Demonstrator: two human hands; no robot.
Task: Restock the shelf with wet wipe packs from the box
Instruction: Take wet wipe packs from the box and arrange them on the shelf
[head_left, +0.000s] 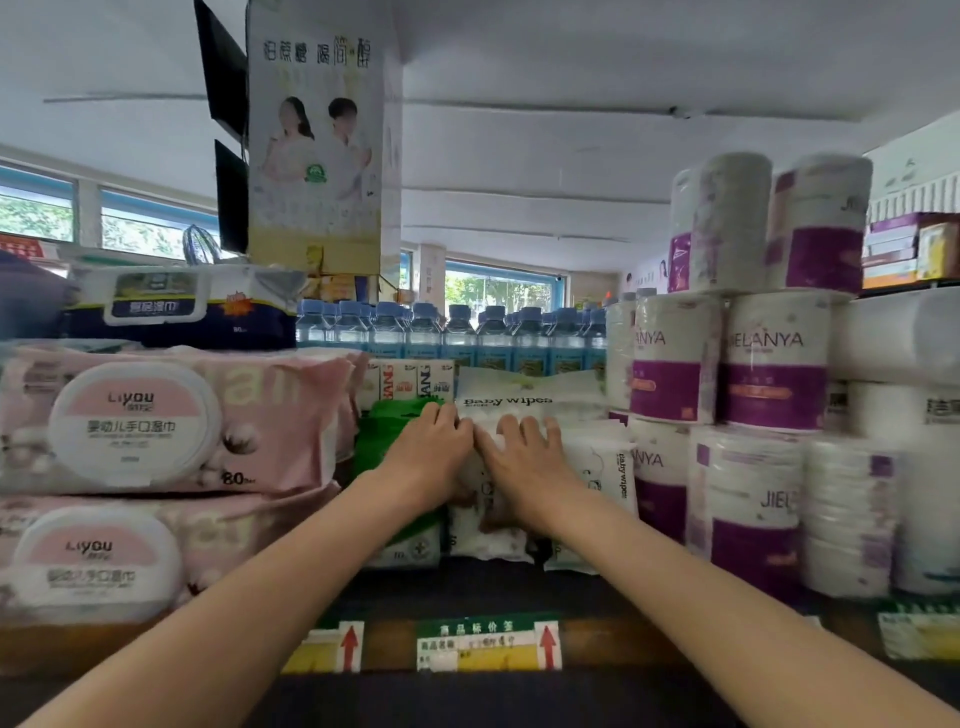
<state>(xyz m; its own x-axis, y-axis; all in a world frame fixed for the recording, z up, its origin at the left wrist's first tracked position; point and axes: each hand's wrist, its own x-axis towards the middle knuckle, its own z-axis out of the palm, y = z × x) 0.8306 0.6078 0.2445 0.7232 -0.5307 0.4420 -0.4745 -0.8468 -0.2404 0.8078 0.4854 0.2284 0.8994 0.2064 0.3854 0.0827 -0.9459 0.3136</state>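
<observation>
Two hands press on white baby wipes packs on a shop shelf.

On the left lie two pink packs (171, 421) that say "LiYOU" and "80". Beside them is a green pack (387, 441). The left hand (431, 452) and the right hand (524, 457) rest side by side, fingers nearly flat, on a white wipes pack (485, 525) on the shelf (467, 587). Behind it a pack reads "Baby wipes" (524, 397). On the right stand paper rolls (774, 358) marked "MELANYA". Blue-capped bottles (457, 338) line the back.

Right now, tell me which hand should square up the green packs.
Left. The left hand already rests partly on the green packs, fingers over their top edge; the right hand lies on the white baby wipes pack, farther away.
</observation>
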